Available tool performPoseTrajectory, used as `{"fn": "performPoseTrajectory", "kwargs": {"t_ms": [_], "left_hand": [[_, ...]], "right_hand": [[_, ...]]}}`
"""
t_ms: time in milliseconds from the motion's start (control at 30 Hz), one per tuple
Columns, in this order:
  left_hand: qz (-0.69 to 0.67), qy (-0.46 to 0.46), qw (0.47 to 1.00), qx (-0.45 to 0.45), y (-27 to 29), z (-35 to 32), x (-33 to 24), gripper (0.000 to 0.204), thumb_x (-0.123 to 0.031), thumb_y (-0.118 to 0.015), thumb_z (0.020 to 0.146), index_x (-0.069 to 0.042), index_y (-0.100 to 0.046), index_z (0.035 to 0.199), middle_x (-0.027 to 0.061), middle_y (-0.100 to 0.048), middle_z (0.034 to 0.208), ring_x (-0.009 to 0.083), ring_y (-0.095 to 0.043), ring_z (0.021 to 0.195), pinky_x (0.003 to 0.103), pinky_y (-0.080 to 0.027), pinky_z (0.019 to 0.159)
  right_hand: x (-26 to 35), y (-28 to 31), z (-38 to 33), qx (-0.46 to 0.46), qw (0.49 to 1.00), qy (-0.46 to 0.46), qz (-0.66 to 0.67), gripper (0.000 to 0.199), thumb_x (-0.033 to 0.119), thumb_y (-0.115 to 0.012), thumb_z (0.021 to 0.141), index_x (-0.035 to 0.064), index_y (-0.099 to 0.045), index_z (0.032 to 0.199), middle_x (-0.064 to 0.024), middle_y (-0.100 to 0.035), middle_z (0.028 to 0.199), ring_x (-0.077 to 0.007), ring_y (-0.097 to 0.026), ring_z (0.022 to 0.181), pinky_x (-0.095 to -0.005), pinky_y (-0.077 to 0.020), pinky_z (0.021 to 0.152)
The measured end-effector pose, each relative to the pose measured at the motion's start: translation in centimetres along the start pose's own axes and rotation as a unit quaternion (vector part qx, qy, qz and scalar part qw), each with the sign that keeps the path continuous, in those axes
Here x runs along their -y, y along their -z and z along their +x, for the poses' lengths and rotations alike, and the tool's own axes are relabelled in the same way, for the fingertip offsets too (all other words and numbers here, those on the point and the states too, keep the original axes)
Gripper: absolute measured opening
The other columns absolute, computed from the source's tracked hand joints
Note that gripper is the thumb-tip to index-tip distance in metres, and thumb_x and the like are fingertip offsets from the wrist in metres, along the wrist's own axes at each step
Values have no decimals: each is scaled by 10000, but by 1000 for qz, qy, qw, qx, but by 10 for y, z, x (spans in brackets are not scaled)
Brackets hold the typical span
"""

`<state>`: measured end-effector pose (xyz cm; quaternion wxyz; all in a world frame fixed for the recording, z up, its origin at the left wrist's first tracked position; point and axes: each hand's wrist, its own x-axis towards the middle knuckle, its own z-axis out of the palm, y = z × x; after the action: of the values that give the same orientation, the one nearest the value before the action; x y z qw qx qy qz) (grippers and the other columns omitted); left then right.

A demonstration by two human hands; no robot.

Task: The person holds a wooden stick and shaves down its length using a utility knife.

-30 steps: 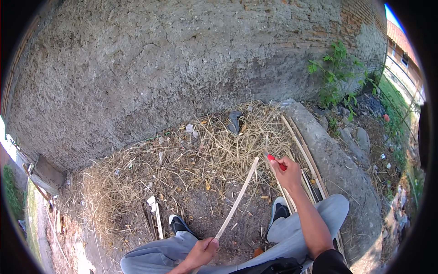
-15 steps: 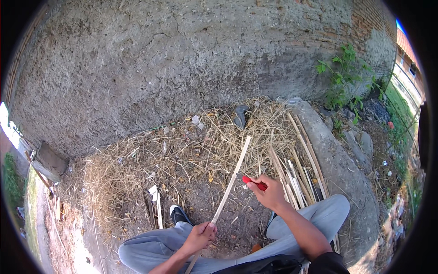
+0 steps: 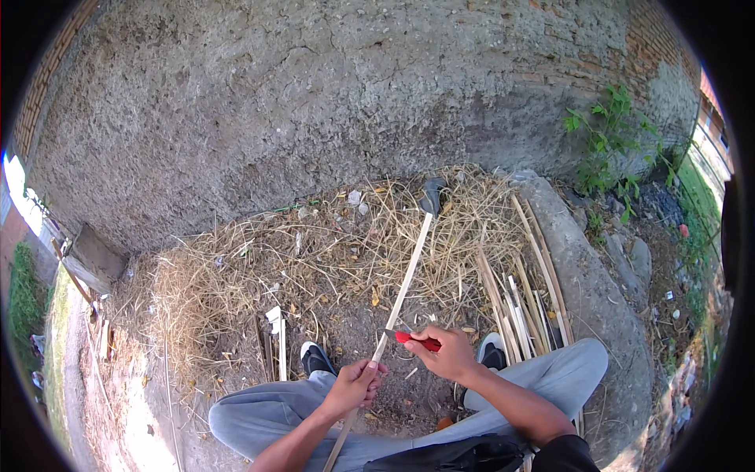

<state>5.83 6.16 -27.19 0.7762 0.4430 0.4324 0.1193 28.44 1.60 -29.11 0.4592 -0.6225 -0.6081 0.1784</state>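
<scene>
My left hand [image 3: 355,385] grips a long pale bamboo strip [image 3: 403,287] near its lower end; the strip slants up and away toward the wall. In my right hand [image 3: 448,353] is a red-handled knife [image 3: 415,340] with its blade laid against the strip just above my left hand. I am sitting with grey trousers and dark shoes [image 3: 317,358] over bare dirt strewn with shavings.
A bundle of split bamboo strips [image 3: 519,291] lies to my right beside a concrete curb [image 3: 598,299]. Dry straw [image 3: 259,267] covers the ground ahead, below a rough plaster wall [image 3: 330,102]. Green weeds [image 3: 609,141] grow at the far right.
My right hand has drawn the knife back down from far up the strip to just above my left hand. The strip has swung more upright.
</scene>
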Motion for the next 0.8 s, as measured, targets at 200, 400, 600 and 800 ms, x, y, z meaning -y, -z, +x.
{"fn": "performPoseTrajectory", "kwargs": {"t_ms": [200, 400, 600, 800], "left_hand": [[25, -15, 1000, -3, -2, -3, -5, 309, -295, -374, 1058, -28, -508, 1136, -26, -363, 666, 48, -291, 491, 214, -291, 399], [-86, 59, 994, 17, 2, 0, -6, 342, -334, -375, 1054, -52, -528, 1171, -25, -387, 670, 40, -323, 481, 203, -314, 383], [-44, 23, 998, -26, -2, 3, 2, 345, -348, -379, 1052, -47, -536, 1111, -48, -358, 661, 44, -287, 477, 211, -262, 390], [-85, 32, 996, -10, -2, 2, 2, 322, -331, -366, 1056, -57, -504, 957, -47, -305, 614, 48, -241, 451, 232, -190, 387]], "right_hand": [[5, -5, -5, 29, 1000, 10, -4, 259, 313, -749, 836, 63, -687, 856, -108, -713, 790, -261, -700, 659, -327, -539, 582], [3, -8, -7, 46, 999, 13, -15, 272, 324, -747, 834, 61, -685, 863, -96, -719, 807, -261, -702, 664, -325, -544, 577], [2, -10, -10, 37, 998, 30, -31, 267, 325, -753, 828, 68, -687, 861, -82, -722, 808, -252, -702, 649, -325, -548, 567], [5, -10, -8, 20, 998, 56, -24, 258, 323, -763, 817, 76, -697, 850, -89, -723, 815, -244, -707, 663, -319, -550, 567]]}}
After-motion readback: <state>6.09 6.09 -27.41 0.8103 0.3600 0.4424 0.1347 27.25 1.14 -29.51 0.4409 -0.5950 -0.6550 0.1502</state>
